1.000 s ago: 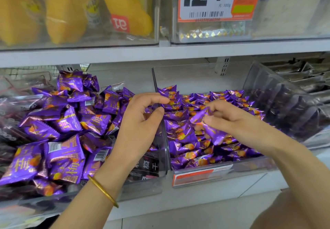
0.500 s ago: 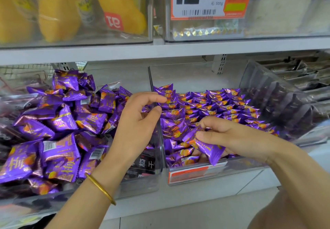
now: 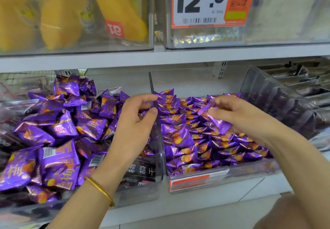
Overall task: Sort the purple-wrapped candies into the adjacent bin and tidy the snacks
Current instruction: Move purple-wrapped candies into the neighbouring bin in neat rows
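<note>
Two clear bins sit side by side on the lower shelf. The left bin is heaped with large purple packets. Small purple-wrapped candies fill the right bin. My right hand pinches one purple candy and holds it above the middle of the right bin. My left hand hovers at the clear divider between the bins. Its fingers are loosely curled, thumb and forefinger apart, with nothing pinched between them.
A bin of dark packets stands tilted at the right. More dark packets lie at the far left. On the upper shelf are yellow snack bags and a clear box with a 12.8 price tag. A black packet lies at the left bin's front.
My right hand has lifted the purple candy from the front of the right bin up and back over its middle. My left hand has stayed by the divider.
</note>
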`<state>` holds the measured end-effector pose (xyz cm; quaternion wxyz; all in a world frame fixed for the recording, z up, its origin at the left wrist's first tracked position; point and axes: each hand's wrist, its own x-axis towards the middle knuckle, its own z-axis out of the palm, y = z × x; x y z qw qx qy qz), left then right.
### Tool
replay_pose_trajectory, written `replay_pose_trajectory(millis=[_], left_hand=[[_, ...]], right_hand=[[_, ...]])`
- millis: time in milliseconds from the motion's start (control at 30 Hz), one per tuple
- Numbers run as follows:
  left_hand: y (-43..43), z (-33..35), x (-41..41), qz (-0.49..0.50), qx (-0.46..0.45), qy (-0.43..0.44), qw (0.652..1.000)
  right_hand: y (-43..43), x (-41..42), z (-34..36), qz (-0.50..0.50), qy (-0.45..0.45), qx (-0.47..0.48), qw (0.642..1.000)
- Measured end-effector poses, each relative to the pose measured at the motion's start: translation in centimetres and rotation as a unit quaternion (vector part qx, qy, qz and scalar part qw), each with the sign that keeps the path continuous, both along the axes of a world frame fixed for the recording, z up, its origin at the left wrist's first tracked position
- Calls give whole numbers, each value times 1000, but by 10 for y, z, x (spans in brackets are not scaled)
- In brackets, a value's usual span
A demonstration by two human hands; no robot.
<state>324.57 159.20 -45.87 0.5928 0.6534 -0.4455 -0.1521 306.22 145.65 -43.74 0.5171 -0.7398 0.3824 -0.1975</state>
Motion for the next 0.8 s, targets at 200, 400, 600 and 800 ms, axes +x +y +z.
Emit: replay_pose_trajectory(millis=[200,400,600,800], left_hand=[[-11,1,4,4,29,7,1000],[-10,12,13,41,-3,31,999],[-7,21,37,90,2,29,995],[-6,18,51,107,13,20,994]], right_hand=[[-64,53,-10,-7,94,-129,987],[-104,92,-30,0,134,-294,946],[-106,105,-51,-7,174,-441,881],[-92,113,-58,-26,171,-521,836]])
